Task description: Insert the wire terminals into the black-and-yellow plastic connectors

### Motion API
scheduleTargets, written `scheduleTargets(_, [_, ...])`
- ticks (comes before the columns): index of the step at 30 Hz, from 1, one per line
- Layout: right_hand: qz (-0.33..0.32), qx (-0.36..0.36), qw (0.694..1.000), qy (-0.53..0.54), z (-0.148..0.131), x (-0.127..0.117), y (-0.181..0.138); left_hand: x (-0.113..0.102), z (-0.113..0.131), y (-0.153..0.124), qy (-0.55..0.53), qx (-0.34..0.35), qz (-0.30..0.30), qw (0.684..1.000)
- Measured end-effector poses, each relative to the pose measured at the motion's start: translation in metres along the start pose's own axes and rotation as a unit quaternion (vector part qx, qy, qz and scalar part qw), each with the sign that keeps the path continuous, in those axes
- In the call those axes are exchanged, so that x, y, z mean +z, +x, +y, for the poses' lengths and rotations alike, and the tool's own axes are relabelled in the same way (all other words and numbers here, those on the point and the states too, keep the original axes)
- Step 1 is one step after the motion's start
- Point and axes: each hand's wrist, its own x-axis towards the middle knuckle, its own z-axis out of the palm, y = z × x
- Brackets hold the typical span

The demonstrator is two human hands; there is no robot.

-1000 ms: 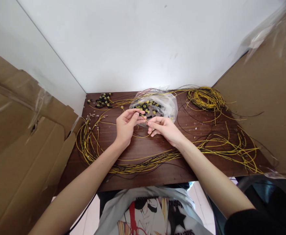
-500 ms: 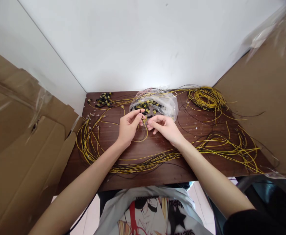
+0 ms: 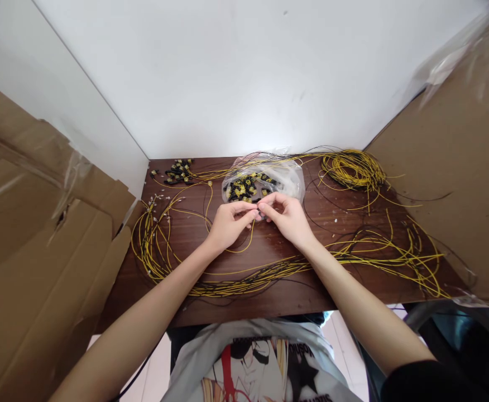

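My left hand pinches a thin yellow wire, which hangs down from the fingers and curves left over the table. My right hand meets it fingertip to fingertip. Its thumb and forefinger are pinched together on something small and dark that the fingers mostly hide. Just beyond both hands lies a clear plastic bag with many small black and yellow connectors on it or in it. A long bundle of yellow and black wires runs across the table on the near side of my hands.
A brown table carries everything. At its back left sits a pile of connectors; at the back right, a wire coil. Cardboard sheets stand at left and right, with a white wall behind.
My hands have come together, the left moving right and slightly nearer me. Their fingertips now touch where there was a gap. The held wire has shifted with the left hand.
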Motion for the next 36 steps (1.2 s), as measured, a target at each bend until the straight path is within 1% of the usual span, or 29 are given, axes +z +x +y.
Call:
scheduleTargets(2, [-0.001,0.003,1.0,0.004,0.004,0.0,0.001,-0.001,0.0,0.0,-0.002,-0.002,-0.002,1.0])
scheduleTargets(5, [0.004,0.029,0.998,0.057,0.006,0.002,0.001,-0.001,-0.002,0.001,-0.005,-0.004,-0.001,1.0])
scheduleTargets(8, [0.016,0.054,0.992,0.109,0.004,0.003,0.002,-0.001,-0.003,0.001,-0.017,-0.009,-0.005,1.0])
scheduleTargets(12, [0.018,0.087,0.986,0.143,-0.002,0.002,0.001,0.0,-0.002,0.001,-0.036,-0.012,-0.005,0.999])
scheduleTargets(15, [0.004,0.094,0.985,0.146,-0.005,0.0,0.0,0.0,0.0,0.001,-0.042,-0.012,-0.008,0.999])
scheduleTargets(19, [-0.018,0.083,0.988,0.128,-0.006,0.0,0.0,0.0,0.001,0.002,-0.043,-0.011,-0.01,0.999])
scheduleTargets(22, [-0.006,0.09,0.987,0.134,-0.004,0.001,0.0,0.0,0.0,0.002,-0.043,-0.011,-0.01,0.999])
scheduleTargets(28, [0.004,0.111,0.977,0.18,-0.002,0.001,0.001,0.0,-0.001,0.002,-0.041,-0.024,-0.004,0.999])
scheduleTargets(36, [-0.02,0.104,0.983,0.147,-0.004,0.001,0.001,0.001,0.002,0.002,-0.039,-0.024,-0.009,0.999])
